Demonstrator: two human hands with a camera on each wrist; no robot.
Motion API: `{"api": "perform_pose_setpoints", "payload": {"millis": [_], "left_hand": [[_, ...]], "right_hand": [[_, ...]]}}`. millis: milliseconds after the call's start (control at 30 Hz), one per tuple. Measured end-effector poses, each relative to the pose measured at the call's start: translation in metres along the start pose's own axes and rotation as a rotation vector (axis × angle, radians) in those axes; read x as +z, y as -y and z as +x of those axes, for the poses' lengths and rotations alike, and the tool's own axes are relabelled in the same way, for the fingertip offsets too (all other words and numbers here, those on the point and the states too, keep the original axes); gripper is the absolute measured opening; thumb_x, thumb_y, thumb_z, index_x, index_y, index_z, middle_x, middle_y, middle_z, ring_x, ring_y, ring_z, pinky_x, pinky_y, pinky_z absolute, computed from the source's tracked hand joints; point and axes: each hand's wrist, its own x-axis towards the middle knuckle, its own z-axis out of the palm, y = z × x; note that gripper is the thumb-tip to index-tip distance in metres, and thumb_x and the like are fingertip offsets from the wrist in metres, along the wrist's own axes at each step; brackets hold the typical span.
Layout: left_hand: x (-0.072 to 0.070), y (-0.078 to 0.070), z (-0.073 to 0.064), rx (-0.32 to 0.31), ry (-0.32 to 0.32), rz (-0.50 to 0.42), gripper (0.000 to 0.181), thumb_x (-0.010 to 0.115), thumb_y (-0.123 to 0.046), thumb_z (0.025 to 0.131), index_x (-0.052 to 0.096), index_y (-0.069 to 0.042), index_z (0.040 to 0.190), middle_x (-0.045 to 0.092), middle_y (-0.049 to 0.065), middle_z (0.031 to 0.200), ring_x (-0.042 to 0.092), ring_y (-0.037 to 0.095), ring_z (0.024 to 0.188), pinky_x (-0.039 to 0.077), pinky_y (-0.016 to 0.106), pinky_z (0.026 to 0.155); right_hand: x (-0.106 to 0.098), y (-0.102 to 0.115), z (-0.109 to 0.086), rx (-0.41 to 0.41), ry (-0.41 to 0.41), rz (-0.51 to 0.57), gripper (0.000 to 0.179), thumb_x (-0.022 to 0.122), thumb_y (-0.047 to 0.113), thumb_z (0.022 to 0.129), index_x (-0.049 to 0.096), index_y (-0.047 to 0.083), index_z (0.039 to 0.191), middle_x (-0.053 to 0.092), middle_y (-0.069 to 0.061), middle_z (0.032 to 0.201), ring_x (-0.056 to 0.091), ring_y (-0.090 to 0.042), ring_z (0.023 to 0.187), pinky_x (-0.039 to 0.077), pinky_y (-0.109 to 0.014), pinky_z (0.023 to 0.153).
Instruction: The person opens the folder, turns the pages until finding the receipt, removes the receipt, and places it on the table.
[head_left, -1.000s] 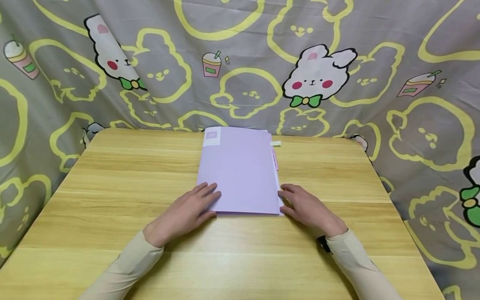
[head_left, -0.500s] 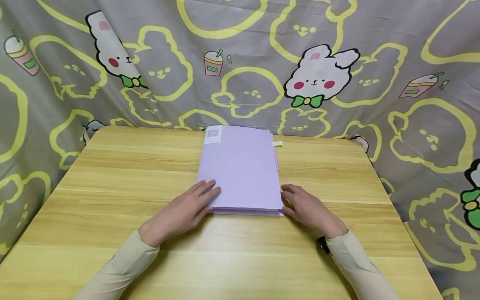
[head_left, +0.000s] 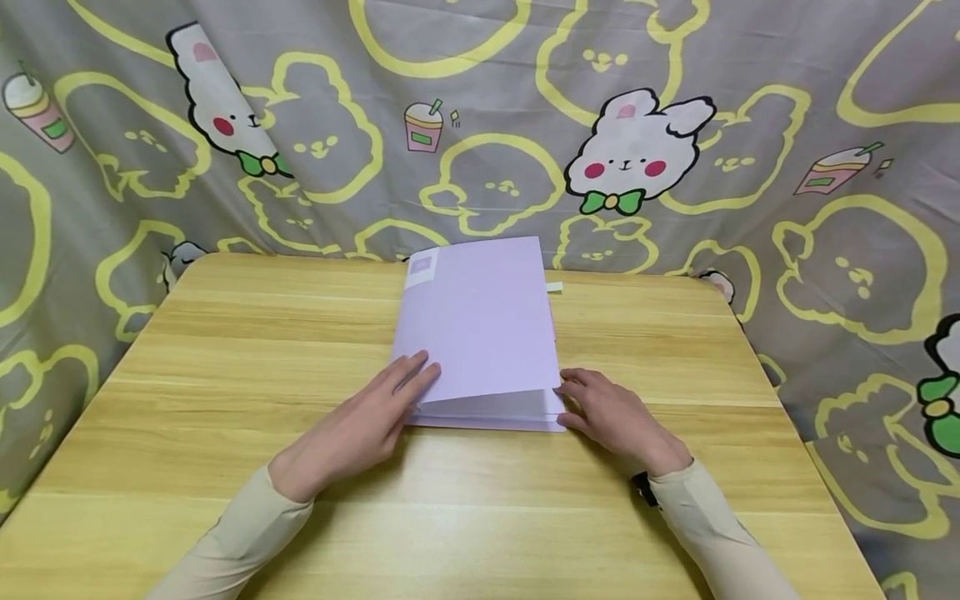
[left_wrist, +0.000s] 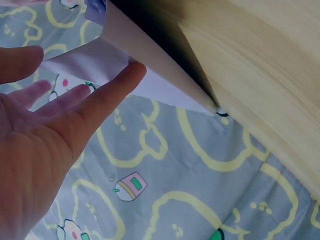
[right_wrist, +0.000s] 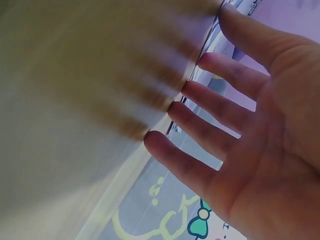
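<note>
A lilac folder (head_left: pixel 480 317) lies in the middle of the table in the head view, with a white label (head_left: pixel 422 267) at its upper left corner. Its front cover stands lifted on the right side, and a gap shows along the near edge. My left hand (head_left: pixel 352 437) touches the folder's left spine edge, fingers extended over the cover's lower left corner. At the lower right, my right hand (head_left: pixel 618 421) has its fingertips at the folder's right edge. In the right wrist view those fingers (right_wrist: pixel 205 130) are spread and touch the tabletop; whether one holds the cover up I cannot tell.
The wooden table (head_left: pixel 480 517) has rounded far corners. A patterned grey curtain (head_left: pixel 495 108) hangs behind it and at both sides. A pale tab (head_left: pixel 554 287) sticks out from the folder's right edge.
The folder's front cover has risen from nearly flat to tilted up on its right side. My left hand has shifted slightly left and away; my right hand stays in about the same place.
</note>
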Motion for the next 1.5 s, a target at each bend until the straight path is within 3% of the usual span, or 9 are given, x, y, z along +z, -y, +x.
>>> {"api": "perform_pose_setpoints", "payload": {"millis": [167,500,800,1067,1200,1400,1500], "left_hand": [[-0.004,0.0,0.0,-0.012,-0.012,-0.027,0.063,0.052,-0.007,0.103,0.03,-0.013,0.162,0.031,0.015,0.165,0.036,0.037,0.149,0.033,0.049,0.119],[-0.006,0.008,0.001,0.095,-0.103,-0.013,0.068,0.054,0.0,0.099,0.029,-0.009,0.161,0.031,0.014,0.165,0.037,0.032,0.15,0.037,0.048,0.117],[-0.009,0.009,0.003,0.173,-0.24,0.002,0.072,0.052,0.005,0.092,0.031,-0.005,0.16,0.03,0.016,0.166,0.04,0.034,0.147,0.04,0.047,0.114],[-0.012,0.011,0.004,0.179,-0.378,0.006,0.074,0.048,0.01,0.085,0.033,-0.001,0.156,0.032,0.018,0.164,0.044,0.037,0.144,0.047,0.046,0.108],[-0.012,0.013,0.005,0.195,-0.457,-0.009,0.07,0.048,0.008,0.086,0.034,0.001,0.155,0.034,0.019,0.163,0.049,0.038,0.139,0.054,0.045,0.095],[-0.013,0.014,0.007,0.219,-0.537,-0.025,0.065,0.044,0.006,0.087,0.036,0.004,0.152,0.037,0.022,0.16,0.052,0.039,0.135,0.055,0.047,0.096],[-0.014,0.015,0.008,0.226,-0.576,-0.021,0.064,0.041,0.003,0.088,0.035,0.005,0.152,0.037,0.023,0.16,0.053,0.039,0.134,0.057,0.045,0.09]], "right_hand": [[0.0,0.001,-0.001,0.016,0.01,0.002,0.044,0.076,0.026,0.094,0.068,0.002,0.13,0.06,-0.019,0.14,0.059,-0.037,0.128,0.053,-0.053,0.097],[0.0,0.003,0.001,0.054,0.038,0.001,0.046,0.076,0.028,0.094,0.067,0.004,0.132,0.058,-0.019,0.143,0.057,-0.037,0.13,0.053,-0.054,0.098],[0.0,0.003,0.002,0.067,0.044,0.003,0.047,0.076,0.029,0.094,0.067,0.004,0.133,0.058,-0.018,0.144,0.056,-0.037,0.131,0.053,-0.055,0.097],[0.0,0.004,0.002,0.086,0.06,0.004,0.047,0.076,0.029,0.094,0.067,0.006,0.134,0.056,-0.017,0.145,0.055,-0.037,0.133,0.052,-0.056,0.098],[0.0,0.004,0.002,0.089,0.066,0.003,0.047,0.076,0.029,0.094,0.067,0.006,0.134,0.056,-0.017,0.145,0.055,-0.037,0.133,0.052,-0.056,0.097],[0.0,0.004,0.001,0.089,0.064,0.003,0.047,0.076,0.03,0.094,0.067,0.006,0.134,0.057,-0.017,0.145,0.055,-0.036,0.132,0.053,-0.056,0.096],[0.0,0.004,0.001,0.088,0.063,0.003,0.047,0.076,0.029,0.094,0.066,0.006,0.134,0.057,-0.017,0.145,0.055,-0.036,0.132,0.053,-0.056,0.096]]}}
